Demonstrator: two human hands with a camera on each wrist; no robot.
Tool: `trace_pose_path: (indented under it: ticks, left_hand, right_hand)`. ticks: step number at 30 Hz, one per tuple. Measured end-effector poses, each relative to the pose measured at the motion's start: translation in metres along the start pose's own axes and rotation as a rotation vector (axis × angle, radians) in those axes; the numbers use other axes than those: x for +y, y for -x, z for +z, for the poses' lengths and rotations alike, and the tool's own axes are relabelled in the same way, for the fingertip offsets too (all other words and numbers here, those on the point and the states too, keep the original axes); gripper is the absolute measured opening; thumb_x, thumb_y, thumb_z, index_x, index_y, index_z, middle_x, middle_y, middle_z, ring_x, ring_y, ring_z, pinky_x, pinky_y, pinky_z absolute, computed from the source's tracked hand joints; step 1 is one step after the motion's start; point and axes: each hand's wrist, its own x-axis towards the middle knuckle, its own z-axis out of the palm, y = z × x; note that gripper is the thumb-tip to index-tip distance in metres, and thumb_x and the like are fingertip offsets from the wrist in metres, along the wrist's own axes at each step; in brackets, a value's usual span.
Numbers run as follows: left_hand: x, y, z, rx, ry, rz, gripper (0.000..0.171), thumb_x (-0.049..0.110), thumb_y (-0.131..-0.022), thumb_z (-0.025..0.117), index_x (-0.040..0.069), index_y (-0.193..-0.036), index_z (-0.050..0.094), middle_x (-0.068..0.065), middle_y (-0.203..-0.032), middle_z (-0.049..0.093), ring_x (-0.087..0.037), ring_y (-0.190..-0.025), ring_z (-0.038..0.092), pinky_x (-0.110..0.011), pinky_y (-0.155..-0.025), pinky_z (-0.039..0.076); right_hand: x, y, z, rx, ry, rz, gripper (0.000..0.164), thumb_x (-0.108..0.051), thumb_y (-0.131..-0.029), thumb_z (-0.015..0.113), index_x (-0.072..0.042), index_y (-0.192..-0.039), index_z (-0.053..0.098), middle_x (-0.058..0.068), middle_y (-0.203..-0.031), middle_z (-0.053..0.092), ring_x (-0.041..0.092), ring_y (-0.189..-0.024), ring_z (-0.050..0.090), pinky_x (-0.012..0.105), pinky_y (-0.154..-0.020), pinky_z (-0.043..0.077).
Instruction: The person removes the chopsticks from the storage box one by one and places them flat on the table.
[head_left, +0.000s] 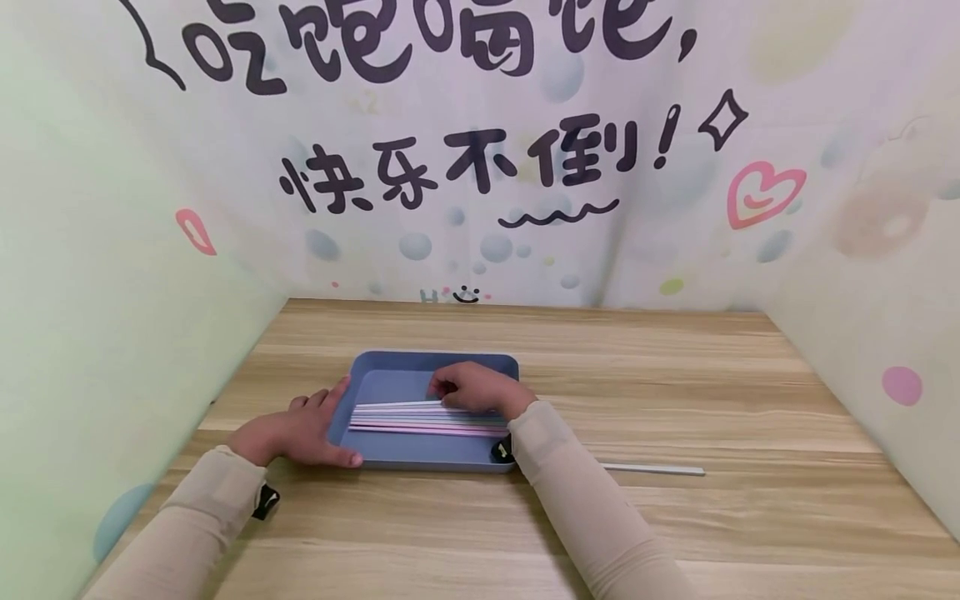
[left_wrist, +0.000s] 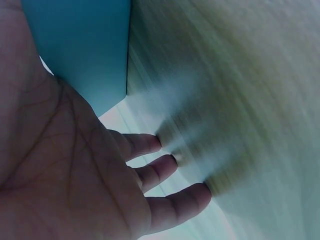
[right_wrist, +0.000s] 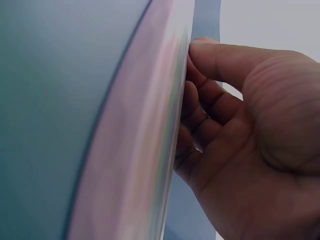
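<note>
A blue rectangular tray (head_left: 420,465) lies on the table with several long, thin pastel sticks (head_left: 427,423) side by side in it. My right hand (head_left: 480,388) is over the tray, fingers curled and thumb tip at the far edge of the row. There it pinches a white stick (head_left: 397,406), set at a slight angle to the others. In the right wrist view the thumb and curled fingers (right_wrist: 212,97) meet that edge. My left hand (head_left: 303,429) rests against the tray's left wall, fingers spread and thumb at the near corner. Its palm (left_wrist: 65,165) faces the tray wall (left_wrist: 82,45).
A single pale grey stick (head_left: 652,469) lies on the wooden table (head_left: 720,392) right of the tray, its left end hidden by my right forearm. Printed cloth walls (head_left: 480,258) close in the table at the back and both sides.
</note>
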Motion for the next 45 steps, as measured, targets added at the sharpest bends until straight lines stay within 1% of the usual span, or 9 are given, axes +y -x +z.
trace_pose_path:
  ticks: [5,11,16,22,28,34,45]
  left_hand:
    - [0.0008,0.0001,-0.0003,-0.006,0.002,-0.012,0.129,0.067,-0.076,0.073,-0.003,-0.155,-0.001,-0.039,-0.147,0.025,-0.06,-0.125,0.029,-0.069,-0.097,0.032]
    - [0.0014,0.0015,-0.0015,0.003,0.006,0.003,0.128,0.063,-0.077,0.075,-0.005,-0.154,0.0,-0.041,-0.145,0.025,-0.061,-0.122,0.03,-0.069,-0.096,0.032]
    - [0.0021,0.0019,-0.0019,0.001,0.007,0.004,0.128,0.063,-0.077,0.075,-0.005,-0.154,0.0,-0.041,-0.145,0.026,-0.061,-0.122,0.03,-0.069,-0.096,0.032]
    - [0.0036,0.0023,-0.0031,0.005,0.003,0.009,0.128,0.063,-0.077,0.075,-0.005,-0.154,-0.001,-0.041,-0.145,0.026,-0.061,-0.122,0.031,-0.069,-0.096,0.032]
    - [0.0049,0.0036,-0.0032,-0.009,0.012,-0.012,0.128,0.063,-0.077,0.075,-0.004,-0.154,-0.002,-0.041,-0.146,0.024,-0.061,-0.124,0.029,-0.07,-0.096,0.031]
    - [0.0046,0.0031,-0.0027,-0.004,0.009,-0.009,0.128,0.063,-0.077,0.075,-0.004,-0.154,-0.002,-0.041,-0.146,0.024,-0.06,-0.123,0.03,-0.07,-0.096,0.032]
    - [0.0029,0.003,-0.0011,0.01,-0.005,0.01,0.126,0.063,-0.078,0.074,-0.006,-0.154,0.001,-0.04,-0.145,0.027,-0.063,-0.123,0.03,-0.07,-0.096,0.032]
  right_hand:
    - [0.0019,-0.0012,0.0011,-0.002,0.004,0.012,0.02,-0.002,-0.097,0.059,-0.017,-0.104,0.069,-0.004,-0.089,0.06,0.012,-0.079,0.052,0.025,-0.071,0.043]
    - [0.0022,-0.0026,0.0012,0.011,0.024,0.012,0.023,0.0,-0.097,0.056,-0.018,-0.102,0.071,-0.006,-0.092,0.062,0.011,-0.081,0.053,0.024,-0.074,0.044]
    - [0.0031,-0.0031,0.0015,0.022,0.045,0.01,0.024,-0.002,-0.099,0.055,-0.019,-0.1,0.071,-0.008,-0.094,0.064,0.01,-0.081,0.054,0.024,-0.075,0.044]
    - [0.0015,-0.0023,0.0006,0.024,0.04,0.026,0.023,-0.001,-0.097,0.057,-0.018,-0.1,0.071,-0.006,-0.089,0.062,0.011,-0.079,0.053,0.025,-0.072,0.043]
    - [0.0003,-0.0026,0.0019,0.026,0.045,0.048,0.021,-0.002,-0.096,0.059,-0.018,-0.103,0.071,-0.006,-0.088,0.061,0.011,-0.079,0.052,0.025,-0.073,0.043]
    - [-0.004,-0.0008,0.0014,0.031,0.057,0.065,0.021,-0.003,-0.097,0.059,-0.018,-0.104,0.071,-0.004,-0.086,0.059,0.012,-0.079,0.051,0.026,-0.072,0.042]
    - [-0.0058,-0.0016,0.0009,0.011,0.127,0.029,0.024,-0.001,-0.099,0.054,-0.017,-0.102,0.072,-0.006,-0.089,0.062,0.011,-0.078,0.053,0.024,-0.073,0.043]
